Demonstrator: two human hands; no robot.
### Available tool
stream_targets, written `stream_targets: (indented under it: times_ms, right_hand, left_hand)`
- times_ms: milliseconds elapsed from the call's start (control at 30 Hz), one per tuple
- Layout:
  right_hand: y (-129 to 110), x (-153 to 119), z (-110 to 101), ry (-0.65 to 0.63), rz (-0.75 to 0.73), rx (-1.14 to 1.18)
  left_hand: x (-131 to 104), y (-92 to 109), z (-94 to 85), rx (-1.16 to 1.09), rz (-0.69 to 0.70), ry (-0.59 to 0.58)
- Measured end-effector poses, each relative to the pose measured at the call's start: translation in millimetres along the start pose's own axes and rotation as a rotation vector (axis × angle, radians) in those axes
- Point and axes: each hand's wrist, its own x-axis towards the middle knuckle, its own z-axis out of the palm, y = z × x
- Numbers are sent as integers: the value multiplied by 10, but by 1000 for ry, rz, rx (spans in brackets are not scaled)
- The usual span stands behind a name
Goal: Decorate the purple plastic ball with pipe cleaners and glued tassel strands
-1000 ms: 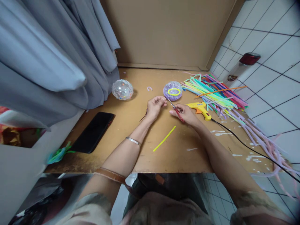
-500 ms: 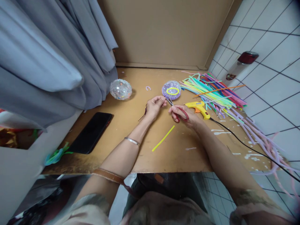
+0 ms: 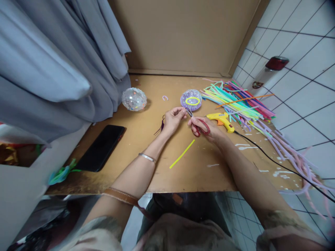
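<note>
My right hand [image 3: 204,129] grips red-handled scissors [image 3: 201,126], their metal blades slanting up and left to the fingertips of my left hand [image 3: 175,118]. My left hand is closed in a pinch at the blade tips; what it holds is too small to make out. Beside my left wrist shows a dark purple tassel-like strand [image 3: 162,123]; whether it joins the pinch is hidden. Just behind the scissors sits a clear, purple-edged round piece [image 3: 185,94] with a yellow ring [image 3: 193,101] on it. A short yellow strip [image 3: 182,154] lies in front of my hands.
A clear round ball-like piece [image 3: 134,99] and a small pale curl [image 3: 165,98] lie at the back. At right are a yellow glue gun [image 3: 221,119] with a black cord and a heap of coloured pipe cleaners [image 3: 235,99]. A black phone [image 3: 102,148] lies at left.
My hands and the scissors stay almost in place, the blades looking closer together now. A little more of the dark purple strand shows beside my left wrist.
</note>
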Motion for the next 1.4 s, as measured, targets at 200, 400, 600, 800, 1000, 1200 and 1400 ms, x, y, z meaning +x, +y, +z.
stream_targets:
  times_ms: [200,400,600,800,1000,1200,1400]
  right_hand:
    - [5,-2,-10,7,1,-3]
    - [9,1,-8,15,14,-5]
    - [2,0,3,27,16,0]
    - [-8,-9,11,35,27,4]
    - [-15,-12,65,53,39,18]
    - [22,-4,99,91,31,-6]
    - [69,36,71,122,69,-20]
  left_hand:
    - [-12,14,2,9,11,-13]
    - [-8,6,-12,28,23,-28]
    - [-7,1,-16,52,36,-36]
    - [-21,19,-16,136,54,-45]
    - [-61,57,-34,277,100,-60]
    - [-72,80,-53,421,163,-52]
    - [-57,66,-61,425,172,-47]
